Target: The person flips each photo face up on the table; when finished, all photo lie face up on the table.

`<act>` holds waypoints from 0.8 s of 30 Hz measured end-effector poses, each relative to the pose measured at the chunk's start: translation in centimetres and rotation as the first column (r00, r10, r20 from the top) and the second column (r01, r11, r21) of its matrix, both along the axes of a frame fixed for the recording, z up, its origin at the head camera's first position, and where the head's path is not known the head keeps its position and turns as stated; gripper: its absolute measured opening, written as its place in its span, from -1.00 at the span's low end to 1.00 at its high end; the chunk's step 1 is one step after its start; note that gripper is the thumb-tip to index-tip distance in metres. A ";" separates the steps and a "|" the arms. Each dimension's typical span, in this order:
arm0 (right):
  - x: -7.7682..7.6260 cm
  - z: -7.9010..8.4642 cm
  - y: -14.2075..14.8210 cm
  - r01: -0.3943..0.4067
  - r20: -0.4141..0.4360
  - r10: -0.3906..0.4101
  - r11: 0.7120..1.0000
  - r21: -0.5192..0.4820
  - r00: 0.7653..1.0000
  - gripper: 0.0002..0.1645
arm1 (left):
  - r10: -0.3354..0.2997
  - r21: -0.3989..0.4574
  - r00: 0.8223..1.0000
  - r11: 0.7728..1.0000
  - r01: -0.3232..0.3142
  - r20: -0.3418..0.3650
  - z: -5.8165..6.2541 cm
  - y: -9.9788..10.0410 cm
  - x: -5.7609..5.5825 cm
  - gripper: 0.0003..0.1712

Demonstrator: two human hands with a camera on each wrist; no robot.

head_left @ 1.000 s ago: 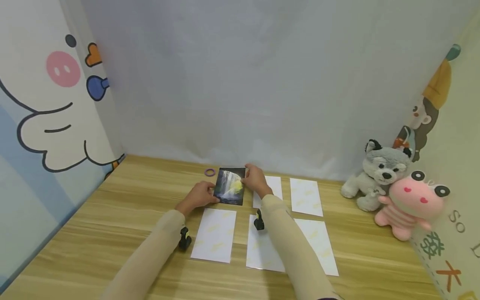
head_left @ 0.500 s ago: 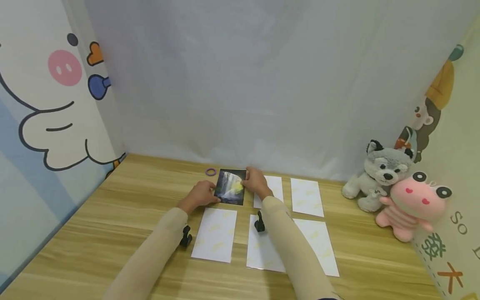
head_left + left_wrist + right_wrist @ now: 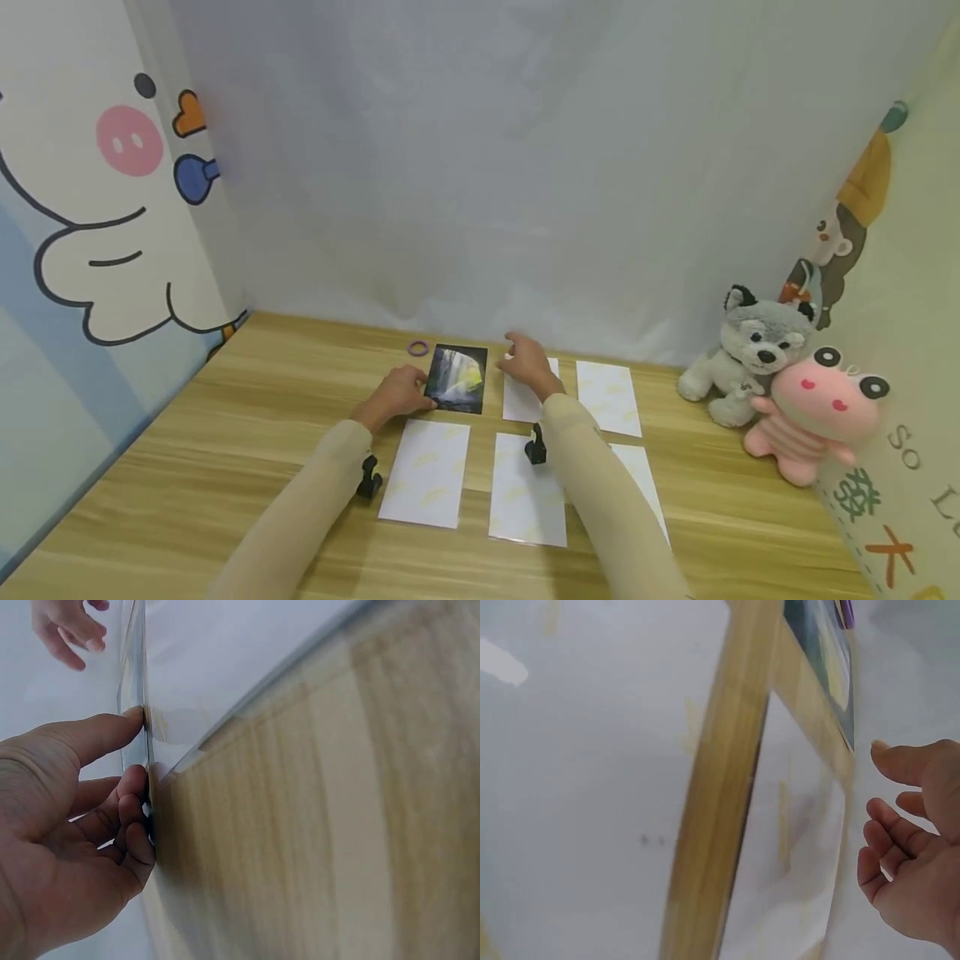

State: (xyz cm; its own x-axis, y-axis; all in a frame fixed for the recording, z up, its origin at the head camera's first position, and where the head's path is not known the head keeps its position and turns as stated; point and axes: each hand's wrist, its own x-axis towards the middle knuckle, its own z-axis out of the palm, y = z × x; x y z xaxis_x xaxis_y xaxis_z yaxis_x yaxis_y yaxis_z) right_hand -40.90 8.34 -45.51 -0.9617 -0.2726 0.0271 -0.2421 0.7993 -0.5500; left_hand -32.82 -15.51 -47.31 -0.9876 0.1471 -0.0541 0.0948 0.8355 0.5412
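A dark photo card [image 3: 457,379] of a waterfall with a yellow glow lies face up on the table. My left hand [image 3: 395,392] rests at its left edge, thumb by the near corner. In the left wrist view the thumb of this hand [image 3: 67,817] stands apart from the curled fingers, all low at the tabletop. Away from the photo, my right hand [image 3: 528,365] hovers over the far end of a white card [image 3: 522,404]. From the right wrist, this right hand [image 3: 915,840] shows loosely bent fingers and nothing held.
More white cards lie face down in rows: a back-right card [image 3: 609,398], a front-left card [image 3: 426,473], a front-middle card [image 3: 517,500] and a front-right card [image 3: 643,483], partly behind my sleeve. A purple ring [image 3: 417,348], a husky plush [image 3: 750,350] and a pink frog plush [image 3: 817,417] sit around.
My right hand has let go of the photo card's right edge and moved right, over the white card. The left hand stays at the photo's left edge.
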 end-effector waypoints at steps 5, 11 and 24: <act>0.2 1.0 3.3 0.024 0.032 -0.023 0.999 -0.030 0.999 -0.29 | -0.024 0.020 0.999 0.999 0.025 -0.038 -0.7 -0.4 -0.5 -0.38; 0.6 1.9 6.8 0.035 0.044 -0.032 0.997 -0.072 0.999 -0.31 | -0.012 0.085 0.995 0.996 0.020 -0.099 -0.3 -0.6 -0.7 -0.38; 0.4 -0.1 9.1 0.042 0.041 -0.041 0.999 -0.018 0.998 -0.30 | -0.355 -0.064 0.923 0.935 0.349 -0.147 1.3 6.2 -1.2 -0.38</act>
